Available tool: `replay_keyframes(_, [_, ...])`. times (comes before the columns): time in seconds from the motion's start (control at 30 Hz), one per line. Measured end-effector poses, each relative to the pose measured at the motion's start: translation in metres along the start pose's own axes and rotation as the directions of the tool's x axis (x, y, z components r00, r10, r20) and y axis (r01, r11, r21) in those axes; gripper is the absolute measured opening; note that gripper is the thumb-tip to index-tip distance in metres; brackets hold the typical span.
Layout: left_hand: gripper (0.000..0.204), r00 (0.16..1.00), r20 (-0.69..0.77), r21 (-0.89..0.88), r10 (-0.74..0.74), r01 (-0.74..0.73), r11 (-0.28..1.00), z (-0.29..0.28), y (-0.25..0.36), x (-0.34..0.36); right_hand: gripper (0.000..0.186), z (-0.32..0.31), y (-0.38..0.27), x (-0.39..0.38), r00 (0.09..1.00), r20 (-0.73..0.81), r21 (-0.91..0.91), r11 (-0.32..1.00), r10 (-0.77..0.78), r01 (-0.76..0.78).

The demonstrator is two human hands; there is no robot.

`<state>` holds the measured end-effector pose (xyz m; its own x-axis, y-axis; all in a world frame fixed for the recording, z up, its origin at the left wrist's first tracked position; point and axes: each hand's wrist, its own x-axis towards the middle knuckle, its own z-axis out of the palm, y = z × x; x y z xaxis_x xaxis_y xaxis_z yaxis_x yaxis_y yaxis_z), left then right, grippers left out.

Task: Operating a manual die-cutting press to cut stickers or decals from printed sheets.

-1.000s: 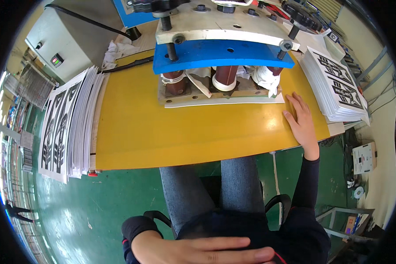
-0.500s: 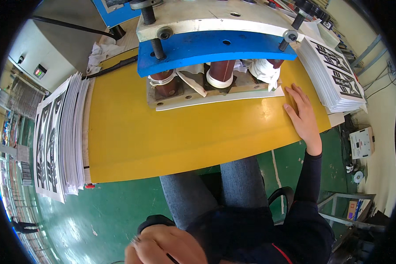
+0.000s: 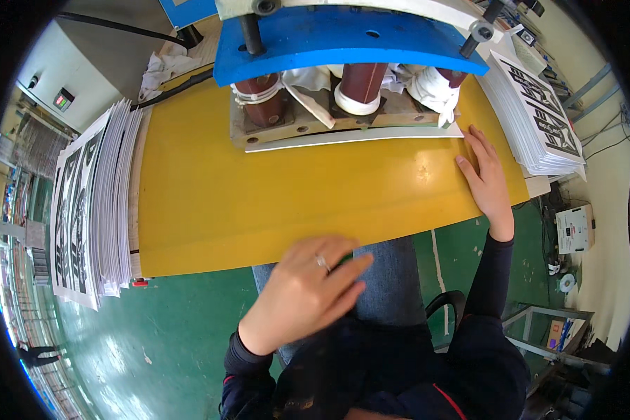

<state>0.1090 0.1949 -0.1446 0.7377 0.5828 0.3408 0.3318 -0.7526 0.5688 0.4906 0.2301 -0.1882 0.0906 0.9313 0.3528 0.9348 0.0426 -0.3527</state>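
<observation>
My right hand (image 3: 486,178) lies flat on the yellow tabletop (image 3: 280,196), its fingers spread and fingertips beside the right end of a white sheet (image 3: 357,136). That sheet sticks out from under the metal base (image 3: 301,130) of a press with a blue plate (image 3: 350,45) and brown posts (image 3: 360,84). White cloth (image 3: 434,91) is wrapped around the right post. My left hand (image 3: 304,287), wearing a ring, hovers over my lap near the table's front edge. Its fingers are loosely bent and a little apart, blurred by motion, with nothing visible in them.
A stack of printed sheets (image 3: 94,210) stands along the table's left edge. Another printed stack (image 3: 539,119) sits at the right. A black cable (image 3: 175,87) runs to the press from the left. A grey cabinet (image 3: 98,63) rises at the far left.
My left hand has risen from low by my body, forward and right, to near the table's front edge. My right hand stays on the table. The view has tilted slightly.
</observation>
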Motion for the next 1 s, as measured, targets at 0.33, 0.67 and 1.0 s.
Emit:
replay_keyframes(0.33, [0.048,0.94,-0.284,0.447,-0.188,0.303,0.841,0.021,-0.05,0.037,0.047,-0.002,-0.005,0.002,1.0,-0.003,0.019,1.0,-0.022,0.022])
replay_keyframes(0.67, [0.043,0.981,-0.168,0.507,0.094,0.004,0.862,0.016,-0.027,-0.02,0.047,0.001,-0.002,0.005,0.997,0.016,0.035,0.996,-0.082,0.081])
replay_keyframes(1.0, [0.013,0.858,-0.505,0.521,-0.097,0.392,0.758,-0.177,0.026,-0.109,0.046,-0.005,0.003,-0.002,0.999,0.049,0.034,0.999,-0.006,0.004])
